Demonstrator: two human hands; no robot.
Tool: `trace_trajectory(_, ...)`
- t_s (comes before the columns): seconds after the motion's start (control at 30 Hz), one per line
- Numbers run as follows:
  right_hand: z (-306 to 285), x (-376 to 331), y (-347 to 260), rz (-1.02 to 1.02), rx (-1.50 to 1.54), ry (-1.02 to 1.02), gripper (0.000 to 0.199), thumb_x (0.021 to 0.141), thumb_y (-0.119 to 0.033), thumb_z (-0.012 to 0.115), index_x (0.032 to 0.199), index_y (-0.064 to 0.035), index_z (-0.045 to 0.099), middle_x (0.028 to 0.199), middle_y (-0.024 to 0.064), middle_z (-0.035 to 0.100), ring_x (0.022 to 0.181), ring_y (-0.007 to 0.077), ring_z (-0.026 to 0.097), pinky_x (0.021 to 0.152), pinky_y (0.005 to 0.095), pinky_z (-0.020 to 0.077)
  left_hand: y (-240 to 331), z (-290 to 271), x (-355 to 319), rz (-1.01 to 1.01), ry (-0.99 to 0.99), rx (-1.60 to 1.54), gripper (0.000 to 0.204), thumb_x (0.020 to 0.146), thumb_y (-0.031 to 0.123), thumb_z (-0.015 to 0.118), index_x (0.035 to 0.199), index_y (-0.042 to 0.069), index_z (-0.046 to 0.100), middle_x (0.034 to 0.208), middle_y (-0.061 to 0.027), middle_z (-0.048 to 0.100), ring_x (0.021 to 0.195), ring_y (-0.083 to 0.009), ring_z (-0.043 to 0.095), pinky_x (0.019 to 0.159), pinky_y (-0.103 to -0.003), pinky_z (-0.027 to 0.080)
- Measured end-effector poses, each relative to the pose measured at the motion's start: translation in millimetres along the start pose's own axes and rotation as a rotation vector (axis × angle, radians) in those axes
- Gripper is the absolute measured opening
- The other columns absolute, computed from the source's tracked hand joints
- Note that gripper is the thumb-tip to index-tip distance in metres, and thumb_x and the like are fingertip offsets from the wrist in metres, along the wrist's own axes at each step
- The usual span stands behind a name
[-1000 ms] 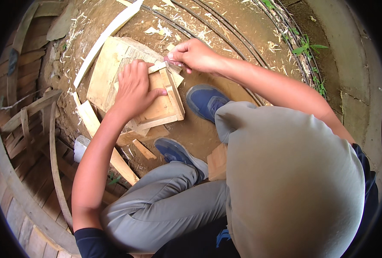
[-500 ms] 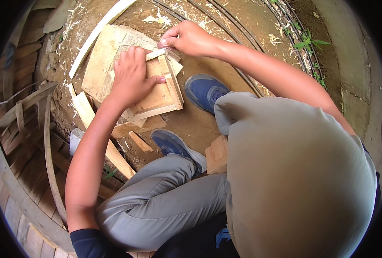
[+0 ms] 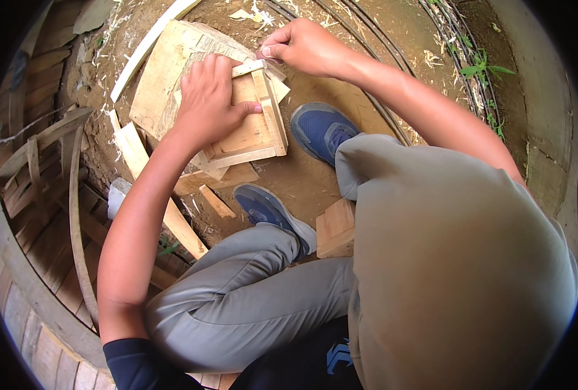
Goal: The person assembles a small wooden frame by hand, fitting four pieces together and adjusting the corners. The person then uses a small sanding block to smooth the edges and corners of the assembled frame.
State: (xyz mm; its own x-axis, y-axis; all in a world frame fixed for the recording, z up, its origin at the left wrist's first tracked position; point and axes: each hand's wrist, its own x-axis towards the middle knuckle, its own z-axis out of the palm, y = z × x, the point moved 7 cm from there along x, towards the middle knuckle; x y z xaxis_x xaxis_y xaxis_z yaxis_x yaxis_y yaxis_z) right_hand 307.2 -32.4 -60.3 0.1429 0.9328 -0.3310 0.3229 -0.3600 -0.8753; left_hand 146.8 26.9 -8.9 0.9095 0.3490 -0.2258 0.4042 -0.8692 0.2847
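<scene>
A shallow wooden box [image 3: 271, 112] with a raised rim lies tilted on a larger flat wooden block [image 3: 165, 62]. My left hand [image 3: 204, 97] grips the box's left side, its thumb laid across the inside and its fingers over the far side. Just beyond the box's far right corner, my right hand [image 3: 302, 49] is closed in a pinch. Between its fingertips shows a small reddish-brown piece [image 3: 271, 60], like folded sandpaper; most of it is hidden by the fingers.
Pale wood strips [image 3: 147, 49] and an offcut [image 3: 216, 201] lie on the dirt around the block. A wooden block [image 3: 336, 229] stands by my shoes [image 3: 325, 132]. Dark cables [image 3: 380, 49] run along the far right; a slatted wooden structure [image 3: 42, 305] is at left.
The view has shifted slightly, so everything sits a little higher and further right in the picture. Both hands keep nearly the same places on and beside the box.
</scene>
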Motion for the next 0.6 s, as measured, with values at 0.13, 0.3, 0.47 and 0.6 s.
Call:
trace_trajectory(0.13,0,4,-1,0.015,0.011,-0.027,0.022,0.098,-0.019,0.068,0.108,-0.0051,0.081,0.095,0.0085,0.08,0.083,0.0147,0.07,0.081,0.0319,0.0542,2,0,0,-0.023,-0.01,0.0,0.078,0.075,0.051,0.085,0.13,0.006,0.051,0.119,-0.0119,0.05,0.114,-0.0321,0.048,0.099,-0.046,0.034)
trace_trajectory(0.3,-1,-8,-1,0.046,0.001,0.065,0.021,0.097,-0.021,0.069,0.106,-0.0061,0.081,0.09,0.008,0.079,0.08,0.0135,0.068,0.079,0.0323,0.0539,1,1,-1,-0.016,-0.013,0.027,0.077,0.076,0.052,0.084,0.127,0.005,0.05,0.119,-0.0132,0.049,0.114,-0.0326,0.047,0.1,-0.046,0.034)
trace_trajectory(0.47,2,-14,1,0.19,0.077,0.1,0.021,0.096,-0.023,0.071,0.101,-0.0065,0.082,0.079,0.0066,0.075,0.072,0.0111,0.063,0.072,0.0319,0.0517,3,1,-1,-0.025,-0.01,0.013,0.075,0.076,0.051,0.085,0.126,0.006,0.051,0.118,-0.0135,0.05,0.114,-0.0327,0.048,0.1,-0.047,0.035)
trace_trajectory(0.6,4,-17,-1,0.225,0.132,0.186,0.022,0.096,-0.023,0.07,0.096,-0.0044,0.082,0.07,0.0033,0.069,0.065,0.0095,0.057,0.063,0.0316,0.047,2,-2,1,-0.044,-0.05,-0.018,0.076,0.077,0.047,0.084,0.131,0.008,0.049,0.12,-0.0141,0.048,0.115,-0.0338,0.047,0.101,-0.047,0.034)
